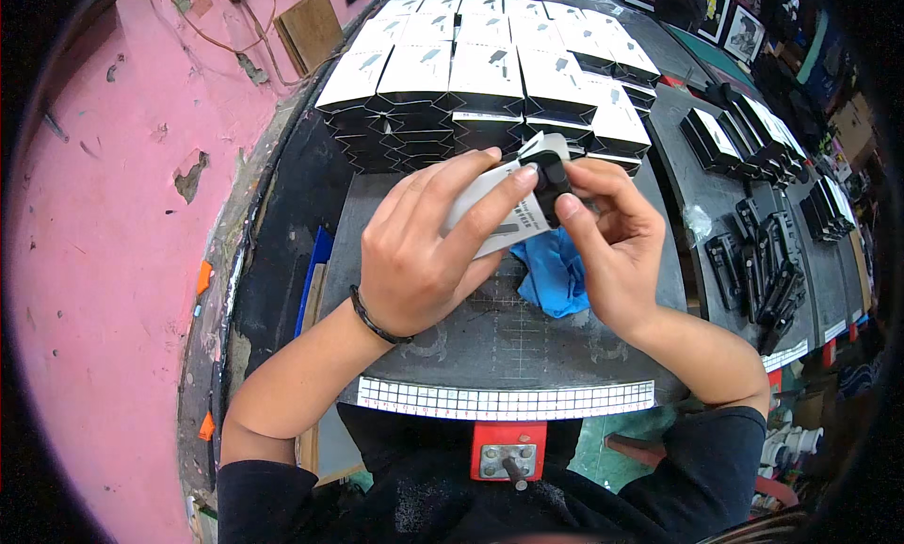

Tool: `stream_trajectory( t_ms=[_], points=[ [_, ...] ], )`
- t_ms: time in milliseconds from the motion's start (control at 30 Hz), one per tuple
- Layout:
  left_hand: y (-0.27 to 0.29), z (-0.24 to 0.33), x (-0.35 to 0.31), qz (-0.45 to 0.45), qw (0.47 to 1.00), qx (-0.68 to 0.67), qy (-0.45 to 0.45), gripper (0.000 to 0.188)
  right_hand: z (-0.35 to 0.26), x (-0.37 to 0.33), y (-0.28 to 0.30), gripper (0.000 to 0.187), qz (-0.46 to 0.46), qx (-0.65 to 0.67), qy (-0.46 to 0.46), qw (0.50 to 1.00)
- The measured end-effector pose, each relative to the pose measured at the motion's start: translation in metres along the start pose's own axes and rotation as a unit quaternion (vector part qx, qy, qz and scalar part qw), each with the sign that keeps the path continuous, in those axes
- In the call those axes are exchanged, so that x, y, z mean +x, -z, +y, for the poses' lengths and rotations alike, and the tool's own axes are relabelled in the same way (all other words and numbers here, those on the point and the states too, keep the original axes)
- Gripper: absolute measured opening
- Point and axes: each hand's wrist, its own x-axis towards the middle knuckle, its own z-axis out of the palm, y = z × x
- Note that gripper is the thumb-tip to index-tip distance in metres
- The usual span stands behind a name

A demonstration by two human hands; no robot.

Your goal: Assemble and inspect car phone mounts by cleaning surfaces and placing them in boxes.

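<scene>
Above the dark table, my left hand (424, 238) is wrapped round a small white box (499, 226) with a grey picture printed on its face. My left index finger stretches across the box to its right end. At that end sits a black object (546, 181), partly inside or against the box; I cannot tell which. My right hand (621, 233) pinches this black object between thumb and fingers. A pale flap stands up at the top of the box. Below both hands, a crumpled blue cloth (556, 276) lies on the table.
Stacks of white-topped black boxes (485, 68) fill the far part of the table (452, 356). On the right-hand table lie a heap of black devices (763, 261) and more boxes (744, 139). A white gridded strip (508, 400) runs along the near edge. The pink wall (104, 261) stands left.
</scene>
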Motion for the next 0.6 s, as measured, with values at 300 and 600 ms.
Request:
stream_trajectory(
  t_ms=[300,600],
  points=[
    [0.000,0.000,-0.002,-0.037,0.999,-0.003,0.014,0.096,0.010,-0.001,0.003,0.032,-0.005,0.057,-0.012,0.998],
    [0.000,0.004,-0.002,-0.045,0.980,-0.042,0.191,0.089,0.014,0.000,0.000,0.033,0.017,0.047,0.016,0.999]
  ],
)
